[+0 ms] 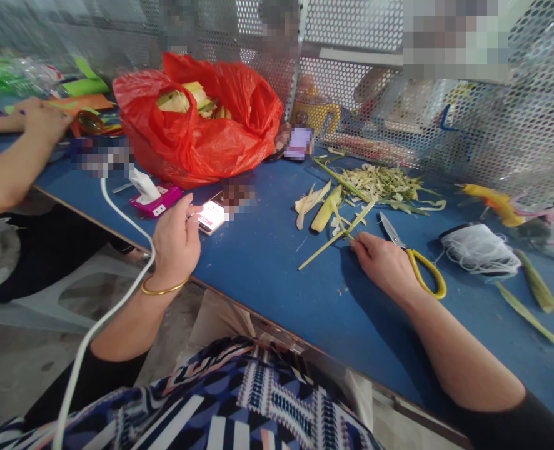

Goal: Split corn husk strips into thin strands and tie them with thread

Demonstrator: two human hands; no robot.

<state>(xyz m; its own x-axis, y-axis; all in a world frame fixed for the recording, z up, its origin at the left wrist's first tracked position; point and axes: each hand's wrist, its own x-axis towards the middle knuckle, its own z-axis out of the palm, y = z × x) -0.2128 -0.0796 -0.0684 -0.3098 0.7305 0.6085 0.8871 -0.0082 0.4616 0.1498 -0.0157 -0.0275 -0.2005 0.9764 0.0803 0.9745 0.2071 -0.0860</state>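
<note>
My left hand [176,240], with a gold bangle on the wrist, hovers at the near edge of a lit smartphone [211,217]; its fingers are apart, and a fingertip seems to touch the screen. Between the thumb and fingers of my right hand [382,261] is a thin, pale green husk strip [326,250], crossed with another strip. Beyond it lie wider husk pieces [326,211] and a heap of husk scraps [382,182]. Yellow-handled scissors [427,275] rest beside my right hand, partly hidden by it, blades pointing away.
A red plastic bag [197,147] holding husks stands at the back, behind a purple tissue pack [157,200]. White thread [481,249] is wound at right, near loose husks [537,281]. A white cable [112,312] crosses on the left. Another person's arm [19,153] works at far left.
</note>
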